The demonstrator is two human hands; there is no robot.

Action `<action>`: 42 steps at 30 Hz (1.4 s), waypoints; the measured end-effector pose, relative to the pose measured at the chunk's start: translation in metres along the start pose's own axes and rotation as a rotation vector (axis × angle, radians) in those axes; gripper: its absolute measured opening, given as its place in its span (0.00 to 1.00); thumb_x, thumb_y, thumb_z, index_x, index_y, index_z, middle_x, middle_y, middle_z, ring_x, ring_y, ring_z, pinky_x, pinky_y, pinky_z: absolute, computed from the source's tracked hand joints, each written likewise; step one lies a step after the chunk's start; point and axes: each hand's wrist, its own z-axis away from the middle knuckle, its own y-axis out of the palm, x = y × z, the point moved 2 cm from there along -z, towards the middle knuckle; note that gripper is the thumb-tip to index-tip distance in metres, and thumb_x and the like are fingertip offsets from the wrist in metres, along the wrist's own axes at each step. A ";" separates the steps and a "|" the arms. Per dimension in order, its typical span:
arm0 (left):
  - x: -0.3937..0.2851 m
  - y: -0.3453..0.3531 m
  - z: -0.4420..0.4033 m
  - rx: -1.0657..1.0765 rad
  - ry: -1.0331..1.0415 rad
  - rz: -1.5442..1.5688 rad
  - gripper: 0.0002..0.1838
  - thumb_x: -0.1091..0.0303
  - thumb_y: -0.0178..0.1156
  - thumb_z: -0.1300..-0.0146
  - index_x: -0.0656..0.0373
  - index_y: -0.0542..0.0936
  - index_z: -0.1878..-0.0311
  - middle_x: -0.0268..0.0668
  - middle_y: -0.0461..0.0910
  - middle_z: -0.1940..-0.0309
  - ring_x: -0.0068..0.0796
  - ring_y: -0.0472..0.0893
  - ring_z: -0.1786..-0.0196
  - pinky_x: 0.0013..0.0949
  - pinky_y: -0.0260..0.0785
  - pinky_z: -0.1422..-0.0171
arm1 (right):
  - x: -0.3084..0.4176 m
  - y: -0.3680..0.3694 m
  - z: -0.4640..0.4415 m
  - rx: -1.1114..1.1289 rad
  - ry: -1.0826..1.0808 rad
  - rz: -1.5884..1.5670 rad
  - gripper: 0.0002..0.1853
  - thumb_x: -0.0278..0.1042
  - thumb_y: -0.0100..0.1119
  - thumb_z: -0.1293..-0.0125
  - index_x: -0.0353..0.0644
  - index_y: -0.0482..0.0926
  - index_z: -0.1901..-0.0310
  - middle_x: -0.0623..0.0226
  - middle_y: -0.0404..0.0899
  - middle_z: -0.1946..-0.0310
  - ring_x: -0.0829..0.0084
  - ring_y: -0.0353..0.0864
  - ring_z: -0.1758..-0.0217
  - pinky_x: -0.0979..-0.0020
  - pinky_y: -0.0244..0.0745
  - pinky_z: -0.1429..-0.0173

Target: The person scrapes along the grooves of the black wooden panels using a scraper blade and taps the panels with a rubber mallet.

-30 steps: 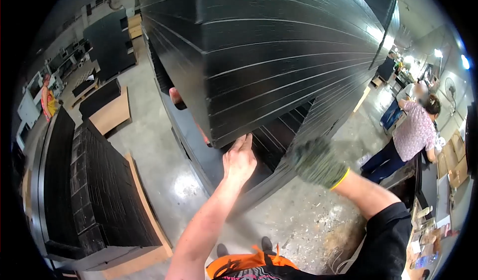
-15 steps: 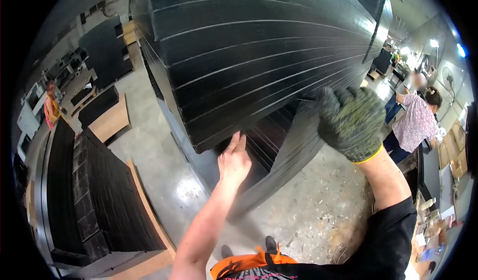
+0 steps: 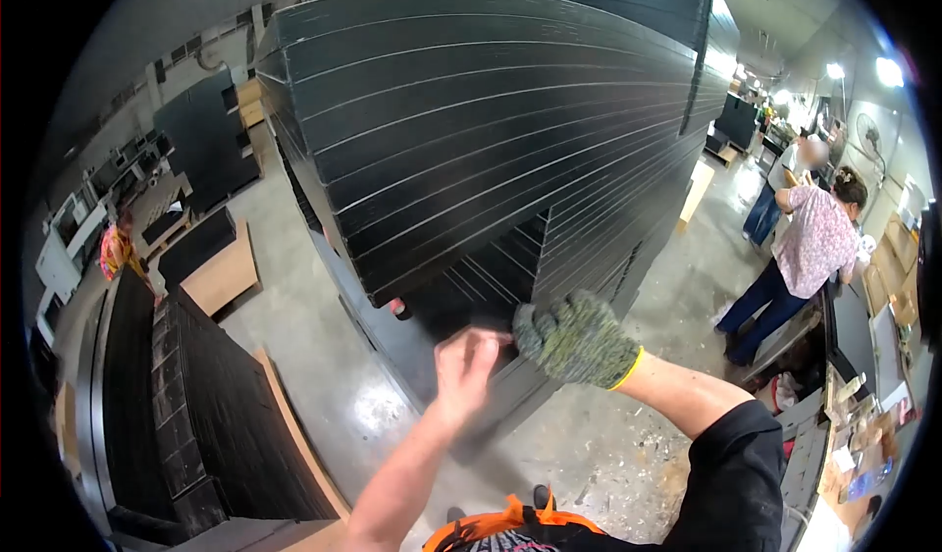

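Note:
A tall stack of black boards [image 3: 471, 101] with pale seams between its layers rises in front of me. At its near corner is a stepped recess, where the lower black boards [image 3: 481, 282] show. My left hand [image 3: 465, 368], bare and smeared by motion, is just in front of this recess with its fingers bent. Close beside it, my right hand [image 3: 577, 338] wears a grey-green knit glove with a yellow cuff. Its fingers are curled at the near corner of the lower boards; what they hold, if anything, is hidden. A small reddish round thing [image 3: 397, 308] sits under the overhang.
Another black board stack [image 3: 226, 405] stands at left on a wooden base. Further back is a low stack with a wooden panel [image 3: 224, 265]. A person in a pink patterned top [image 3: 816, 243] stands at a cluttered bench [image 3: 859, 444] at right. Another person [image 3: 118, 248] is at far left.
My gloved right hand has moved left and down towards my left hand. My left hand has dropped away from the upper stack's lower edge. The dark sheet-like surface beside the glove no longer shows there.

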 end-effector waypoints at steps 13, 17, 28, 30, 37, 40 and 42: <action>0.024 -0.021 0.045 -0.586 -0.389 0.252 0.30 0.47 0.46 0.27 0.63 0.77 0.76 0.38 0.77 0.85 0.23 0.74 0.82 0.26 0.66 0.74 | -0.061 0.028 -0.020 -0.580 0.812 -0.455 0.51 0.56 0.62 0.41 0.20 0.49 0.31 0.30 0.45 0.29 0.36 0.43 0.24 0.49 0.41 0.22; 0.017 -0.018 0.043 -0.715 -0.351 0.333 0.28 0.49 0.47 0.27 0.61 0.74 0.78 0.35 0.74 0.87 0.21 0.73 0.82 0.26 0.64 0.76 | -0.002 0.023 -0.044 -0.322 0.345 -0.512 0.42 0.51 0.61 0.40 0.26 0.61 0.34 0.36 0.56 0.32 0.41 0.52 0.25 0.49 0.50 0.24; 0.025 -0.025 0.053 -0.774 -0.256 0.461 0.23 0.55 0.51 0.28 0.57 0.71 0.79 0.31 0.67 0.88 0.22 0.64 0.86 0.27 0.54 0.81 | -0.038 0.029 -0.045 0.116 0.113 -0.233 0.29 0.48 0.49 0.32 0.29 0.73 0.41 0.48 0.68 0.35 0.54 0.62 0.28 0.60 0.53 0.23; 0.021 -0.026 0.053 -0.797 -0.271 0.479 0.23 0.55 0.50 0.27 0.57 0.71 0.79 0.31 0.66 0.88 0.22 0.63 0.86 0.27 0.54 0.81 | -0.026 0.027 -0.043 0.165 0.014 -0.100 0.30 0.50 0.47 0.32 0.28 0.75 0.42 0.47 0.64 0.32 0.53 0.58 0.26 0.61 0.48 0.21; 0.014 -0.029 0.049 -0.776 -0.298 0.550 0.23 0.57 0.51 0.28 0.56 0.68 0.81 0.30 0.63 0.89 0.21 0.64 0.86 0.26 0.55 0.82 | 0.041 0.023 0.011 0.790 -0.205 -0.782 0.16 0.42 0.50 0.38 0.39 0.83 0.66 0.57 0.84 0.68 0.51 0.82 0.63 0.47 0.70 0.39; 0.025 -0.026 0.048 -0.764 -0.262 0.631 0.24 0.58 0.51 0.27 0.55 0.67 0.81 0.30 0.63 0.89 0.20 0.63 0.86 0.26 0.55 0.82 | 0.012 -0.007 -0.021 0.158 -0.290 -0.406 0.21 0.47 0.54 0.40 0.38 0.81 0.56 0.53 0.81 0.54 0.46 0.76 0.44 0.54 0.65 0.31; 0.026 -0.026 0.050 -0.764 -0.245 0.651 0.24 0.58 0.50 0.27 0.55 0.67 0.82 0.29 0.63 0.88 0.20 0.62 0.86 0.26 0.55 0.81 | 0.014 0.015 -0.019 0.283 -0.236 -0.128 0.28 0.47 0.54 0.40 0.36 0.73 0.43 0.45 0.70 0.42 0.47 0.66 0.35 0.55 0.58 0.27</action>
